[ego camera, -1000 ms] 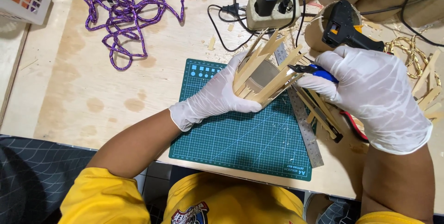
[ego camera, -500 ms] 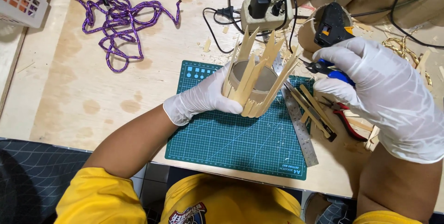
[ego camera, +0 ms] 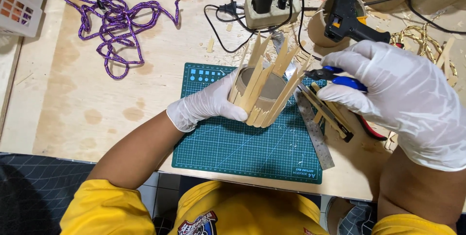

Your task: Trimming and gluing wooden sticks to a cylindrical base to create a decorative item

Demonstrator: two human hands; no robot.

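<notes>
My left hand point(ego camera: 206, 105), in a white glove, grips a cardboard tube point(ego camera: 264, 91) with several wooden sticks glued around its outside, held upright over the green cutting mat point(ego camera: 242, 147). Its open top faces the camera. My right hand point(ego camera: 403, 96), also gloved, holds blue-handled pliers point(ego camera: 335, 75) whose jaws point at the stick tips on the tube's right side.
A steel ruler point(ego camera: 315, 133) and a utility knife point(ego camera: 330, 113) lie at the mat's right edge. A black glue gun point(ego camera: 349, 21) rests on a cardboard roll, a power strip point(ego camera: 269, 9) sits behind, purple rope point(ego camera: 114, 26) lies at the far left, and loose sticks at the right.
The tube has been turned from tilted to upright, its opening now facing up. My right hand with the pliers has shifted slightly away to the right of the sticks.
</notes>
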